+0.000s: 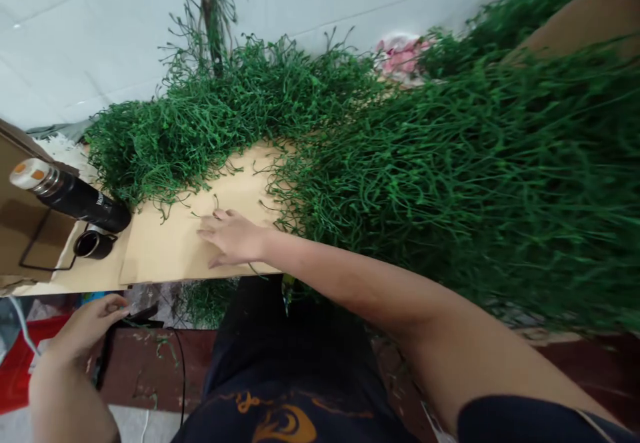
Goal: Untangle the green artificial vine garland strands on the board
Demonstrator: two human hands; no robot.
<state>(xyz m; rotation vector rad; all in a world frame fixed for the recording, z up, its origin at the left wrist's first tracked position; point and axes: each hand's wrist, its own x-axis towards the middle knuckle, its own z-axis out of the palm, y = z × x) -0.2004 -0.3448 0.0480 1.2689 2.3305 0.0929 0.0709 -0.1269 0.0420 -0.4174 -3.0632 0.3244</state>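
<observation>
My right hand [233, 236] lies on the light tan board [165, 246], palm down with fingers spread. Close to its fingertips is a loose green stem [216, 201]. To the right of the hand a big heap of long thin green stems with small knobbed tips [425, 183] covers the board, partly under my forearm. Another pile of the same stems [210, 116] runs along the back. My left hand [100, 313] is low at the left, below the board's front edge, its fingers curled together beside a dark object [145, 316]. What they hold, if anything, is too small to make out.
At the left stand a black thermos [83, 196], leaning, and a dark cup [94, 244], beside a cardboard box [25, 230]. An upright post [213, 30] rises at the back, before a white tiled wall. A pink bundle [403, 56] sits behind. Another person's arm [580, 20] reaches in at upper right.
</observation>
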